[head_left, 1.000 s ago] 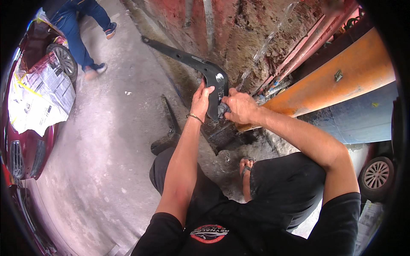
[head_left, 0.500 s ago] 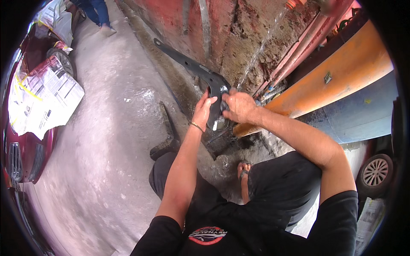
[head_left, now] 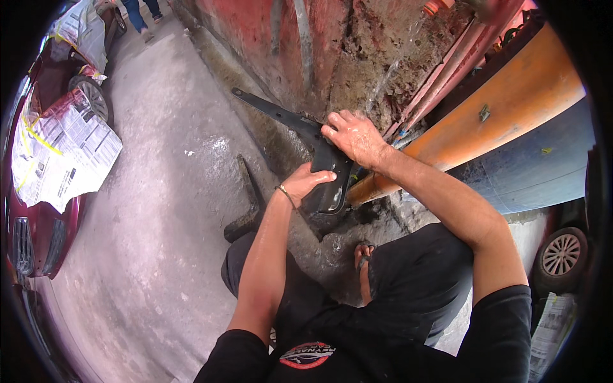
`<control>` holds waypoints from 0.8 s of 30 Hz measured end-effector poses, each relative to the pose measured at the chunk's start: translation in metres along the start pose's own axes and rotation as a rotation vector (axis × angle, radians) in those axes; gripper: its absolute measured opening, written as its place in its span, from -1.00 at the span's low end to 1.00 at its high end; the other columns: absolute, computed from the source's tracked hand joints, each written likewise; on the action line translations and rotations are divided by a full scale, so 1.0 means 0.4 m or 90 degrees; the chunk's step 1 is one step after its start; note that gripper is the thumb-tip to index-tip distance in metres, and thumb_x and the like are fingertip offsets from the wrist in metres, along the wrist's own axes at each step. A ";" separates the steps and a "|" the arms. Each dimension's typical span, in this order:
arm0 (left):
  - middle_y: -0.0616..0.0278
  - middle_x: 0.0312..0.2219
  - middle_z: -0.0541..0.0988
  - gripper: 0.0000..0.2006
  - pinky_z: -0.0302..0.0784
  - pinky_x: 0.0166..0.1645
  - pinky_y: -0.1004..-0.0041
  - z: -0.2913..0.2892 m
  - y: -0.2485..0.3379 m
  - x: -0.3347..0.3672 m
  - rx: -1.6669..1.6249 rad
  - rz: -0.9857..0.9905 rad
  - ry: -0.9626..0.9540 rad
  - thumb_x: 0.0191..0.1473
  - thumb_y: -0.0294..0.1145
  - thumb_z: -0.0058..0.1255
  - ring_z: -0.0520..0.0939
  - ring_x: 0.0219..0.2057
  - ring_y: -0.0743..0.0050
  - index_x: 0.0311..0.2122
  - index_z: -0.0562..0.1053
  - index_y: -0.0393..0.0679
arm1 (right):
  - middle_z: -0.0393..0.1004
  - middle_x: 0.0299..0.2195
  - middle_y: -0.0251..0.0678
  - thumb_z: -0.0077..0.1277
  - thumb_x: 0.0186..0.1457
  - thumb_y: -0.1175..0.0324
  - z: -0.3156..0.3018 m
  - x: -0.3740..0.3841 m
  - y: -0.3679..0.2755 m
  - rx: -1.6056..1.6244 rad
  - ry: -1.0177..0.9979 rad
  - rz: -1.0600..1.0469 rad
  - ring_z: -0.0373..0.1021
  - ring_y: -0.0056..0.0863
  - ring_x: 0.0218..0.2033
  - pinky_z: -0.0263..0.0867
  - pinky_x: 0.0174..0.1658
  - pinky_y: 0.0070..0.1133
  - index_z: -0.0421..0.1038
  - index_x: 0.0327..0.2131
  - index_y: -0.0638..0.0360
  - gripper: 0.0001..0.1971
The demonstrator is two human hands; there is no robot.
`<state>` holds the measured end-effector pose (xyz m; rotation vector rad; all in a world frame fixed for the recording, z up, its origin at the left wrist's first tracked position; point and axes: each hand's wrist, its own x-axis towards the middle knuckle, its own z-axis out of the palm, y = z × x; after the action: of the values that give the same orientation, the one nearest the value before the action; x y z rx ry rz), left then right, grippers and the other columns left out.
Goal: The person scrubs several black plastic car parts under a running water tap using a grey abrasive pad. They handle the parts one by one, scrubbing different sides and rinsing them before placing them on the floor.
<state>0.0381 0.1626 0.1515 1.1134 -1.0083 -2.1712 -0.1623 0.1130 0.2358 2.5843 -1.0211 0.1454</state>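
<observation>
A wet black car trim panel (head_left: 331,182), with a long narrow arm and a broad lower end, is held at a slant in front of me. My left hand (head_left: 308,181) grips the broad end by its left edge, thumb laid over the face. My right hand (head_left: 356,137) is closed against the bend where the arm meets the broad part. Whatever lies under its curled fingers, if anything, is hidden. Wet sheen shows on my hands and on the panel's lower face.
Water falls from an orange-red spout (head_left: 438,6) along the worn red wall (head_left: 249,25). To the right lean an orange curved panel (head_left: 498,108) and a grey-blue one (head_left: 523,159). A paper-masked dark red car (head_left: 64,226) stands left. A person's legs (head_left: 142,16) show far left.
My right hand has moved up from the panel's broad face to its bend. The panel has tilted and dropped slightly, with my left hand lower on it. The person at far left has stepped further off.
</observation>
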 end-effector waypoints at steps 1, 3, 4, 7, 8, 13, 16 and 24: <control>0.26 -0.13 0.62 -0.46 0.61 -0.08 0.42 -0.008 -0.001 -0.001 0.015 0.015 -0.008 0.08 -0.26 0.34 0.66 -0.19 0.48 0.12 0.42 -0.19 | 0.40 -0.14 -0.23 0.09 0.06 0.36 0.000 0.004 -0.002 -0.031 0.031 -0.040 0.45 -0.27 -0.05 0.48 -0.08 -0.35 0.44 -0.15 0.07 -0.76; 0.26 -0.12 0.62 -0.51 0.60 -0.06 0.41 -0.022 -0.009 0.003 0.046 0.044 -0.024 0.12 -0.24 0.32 0.65 -0.16 0.49 0.10 0.43 -0.19 | 0.40 -0.13 -0.20 0.10 0.05 0.38 0.003 0.011 -0.014 0.013 -0.009 0.041 0.44 -0.25 -0.03 0.50 -0.10 -0.31 0.44 -0.12 0.08 -0.72; 0.27 -0.11 0.61 -0.51 0.58 -0.04 0.42 -0.014 -0.013 0.011 0.023 0.086 -0.002 0.16 -0.23 0.28 0.63 -0.14 0.50 0.13 0.43 -0.19 | 0.40 -0.13 -0.19 0.12 0.03 0.39 0.010 0.016 -0.018 0.040 -0.037 0.099 0.44 -0.24 -0.03 0.50 -0.09 -0.30 0.44 -0.11 0.09 -0.70; 0.27 -0.05 0.58 -0.49 0.53 0.03 0.43 0.011 -0.027 0.046 -0.058 0.182 0.054 0.27 -0.15 0.17 0.58 -0.07 0.53 0.21 0.39 -0.18 | 0.40 -0.08 -0.08 0.21 -0.01 0.31 0.015 0.015 -0.022 0.162 -0.125 0.233 0.47 -0.12 -0.02 0.51 -0.06 -0.26 0.43 -0.03 0.17 -0.57; 0.26 -0.01 0.56 -0.47 0.50 0.07 0.43 0.003 -0.028 0.060 -0.092 0.192 0.065 0.29 -0.11 0.13 0.56 -0.03 0.53 0.25 0.36 -0.17 | 0.39 -0.07 -0.06 0.24 -0.01 0.28 0.011 0.016 -0.034 0.189 -0.168 0.270 0.48 -0.08 -0.04 0.50 -0.05 -0.25 0.43 -0.01 0.19 -0.54; 0.25 0.14 0.49 -0.34 0.39 0.19 0.44 0.011 -0.038 0.103 -0.064 0.225 0.111 0.33 0.02 0.04 0.48 0.12 0.48 0.38 0.24 -0.14 | 0.47 -0.06 0.09 0.23 0.02 0.14 0.032 -0.026 -0.063 0.251 -0.286 0.340 0.54 0.00 -0.10 0.50 -0.03 -0.24 0.52 -0.06 0.26 -0.53; 0.25 0.19 0.45 -0.29 0.29 0.28 0.40 0.012 -0.043 0.121 0.005 0.209 0.171 0.32 0.07 0.04 0.41 0.19 0.46 0.41 0.20 -0.13 | 0.54 -0.13 0.09 0.22 0.01 0.07 0.022 -0.048 -0.067 0.287 -0.325 0.318 0.53 -0.01 -0.07 0.49 0.00 -0.24 0.55 -0.11 0.25 -0.52; 0.26 0.11 0.50 -0.33 0.47 0.17 0.31 0.074 -0.062 0.177 -0.218 0.160 -0.016 0.30 0.20 -0.04 0.52 0.11 0.44 0.30 0.29 -0.10 | 0.52 -0.15 -0.01 0.31 -0.02 0.15 -0.015 -0.061 -0.011 0.069 -0.303 0.273 0.55 -0.10 -0.11 0.52 -0.10 -0.30 0.57 -0.11 0.16 -0.57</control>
<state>-0.0273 0.1399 0.1104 0.7583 -0.7065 -2.0573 -0.1769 0.1339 0.2348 2.5087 -1.7743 -0.3334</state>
